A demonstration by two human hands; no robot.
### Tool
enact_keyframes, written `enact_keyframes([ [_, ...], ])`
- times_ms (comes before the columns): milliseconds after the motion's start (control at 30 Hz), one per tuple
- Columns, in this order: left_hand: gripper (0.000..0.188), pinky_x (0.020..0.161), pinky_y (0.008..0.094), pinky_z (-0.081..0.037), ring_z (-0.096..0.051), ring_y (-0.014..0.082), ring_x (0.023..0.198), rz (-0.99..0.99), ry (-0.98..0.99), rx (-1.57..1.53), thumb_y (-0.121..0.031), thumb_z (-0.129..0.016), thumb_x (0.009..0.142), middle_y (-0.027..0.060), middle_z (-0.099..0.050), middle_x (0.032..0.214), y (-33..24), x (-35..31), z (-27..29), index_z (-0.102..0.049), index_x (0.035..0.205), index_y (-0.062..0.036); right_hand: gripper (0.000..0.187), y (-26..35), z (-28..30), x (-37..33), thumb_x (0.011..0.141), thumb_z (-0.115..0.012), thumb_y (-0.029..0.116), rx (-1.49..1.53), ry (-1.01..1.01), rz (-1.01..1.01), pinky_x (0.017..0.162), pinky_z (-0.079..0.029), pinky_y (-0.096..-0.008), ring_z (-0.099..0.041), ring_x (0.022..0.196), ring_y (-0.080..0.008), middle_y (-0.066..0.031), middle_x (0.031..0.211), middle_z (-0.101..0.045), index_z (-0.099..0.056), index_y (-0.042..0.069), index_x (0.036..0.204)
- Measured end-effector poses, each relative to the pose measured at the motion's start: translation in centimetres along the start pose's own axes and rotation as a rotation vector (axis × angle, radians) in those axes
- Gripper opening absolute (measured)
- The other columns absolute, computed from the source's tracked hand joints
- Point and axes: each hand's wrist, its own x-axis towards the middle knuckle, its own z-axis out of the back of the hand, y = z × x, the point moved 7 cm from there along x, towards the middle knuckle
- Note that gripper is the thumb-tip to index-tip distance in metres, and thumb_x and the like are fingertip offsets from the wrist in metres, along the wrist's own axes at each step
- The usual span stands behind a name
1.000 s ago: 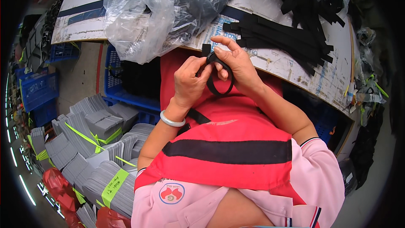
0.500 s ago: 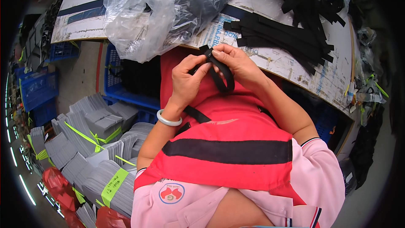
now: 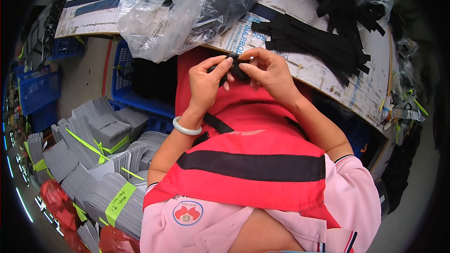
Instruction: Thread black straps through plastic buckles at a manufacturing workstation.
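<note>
Just off the table's near edge, both hands meet over a black strap (image 3: 238, 70), which is bunched between the fingertips. My left hand (image 3: 206, 82), with a pale bangle on its wrist, pinches the strap's left side between thumb and fingers. From the right, my right hand (image 3: 269, 72) grips the other side, thumb and forefinger close together. The fingers cover much of the strap, so any fitting on it cannot be made out. Beyond the right hand, a pile of black straps (image 3: 311, 44) lies on the table.
Clear plastic bags (image 3: 159, 18) with dark contents overhang the edge of the worn white table (image 3: 342, 91). More black straps (image 3: 340, 0) heap at its far right. To my left are a blue crate (image 3: 123, 82), bundled grey sheets (image 3: 110, 201) with yellow-green ties, and red bags (image 3: 58, 201).
The strap's loop, hanging below my hands earlier, is now gathered up between the fingers. My right hand has shifted slightly right, and its fingers have bent round the strap.
</note>
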Motion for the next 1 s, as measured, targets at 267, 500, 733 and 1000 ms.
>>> enact_keyframes([
  [267,0.016,0.046,0.0181,-0.042,-0.058,0.0061,0.061,-0.217,0.018,0.231,-0.002,-0.068,0.088,0.0014,-0.06,0.079,-1.2,-0.9,-0.3,-0.07,0.103,0.0015,0.021,-1.3,-0.8,0.8,0.092,-0.062,0.012,0.2,-0.011,-0.104,0.05,-0.047,-0.0204,-0.059,0.061,-0.0071,-0.002,0.071,-0.058,-0.055,-0.001,0.108],
  [500,0.015,0.048,0.0184,-0.042,-0.056,0.0061,0.061,-0.178,0.165,0.235,0.001,-0.067,0.086,0.002,-0.06,0.082,-2.1,-1.2,0.6,-0.072,0.101,0.0009,0.018,-5.3,-1.7,1.5,0.094,-0.062,0.02,0.488,0.382,-0.438,0.049,-0.045,-0.0198,-0.052,0.054,-0.0065,-0.0011,0.072,-0.057,-0.063,0.002,0.091],
  [733,0.011,0.044,0.0202,-0.039,-0.054,0.0087,0.053,-0.004,0.185,0.332,0.003,-0.062,0.085,0.0069,-0.062,0.082,-8.3,-5.9,8.0,-0.07,0.093,0.0037,0.018,-1.5,1.5,2.9,0.096,-0.06,0.018,0.044,-0.034,0.035,0.051,-0.043,-0.0198,-0.052,0.056,-0.005,0.0012,0.069,-0.057,-0.064,0.001,0.091],
  [1000,0.033,0.07,0.0239,-0.051,-0.062,0.0164,0.095,-0.138,-0.551,-0.153,-0.007,-0.051,0.098,0.0143,-0.059,0.125,-7.4,-7.1,22.5,-0.05,0.131,-0.0016,0.021,1.7,15.7,4.2,0.082,-0.065,0.014,-1.211,-0.547,0.411,0.089,-0.048,-0.0384,-0.057,0.104,-0.0291,-0.0091,0.105,-0.065,-0.069,0.009,0.102],
])
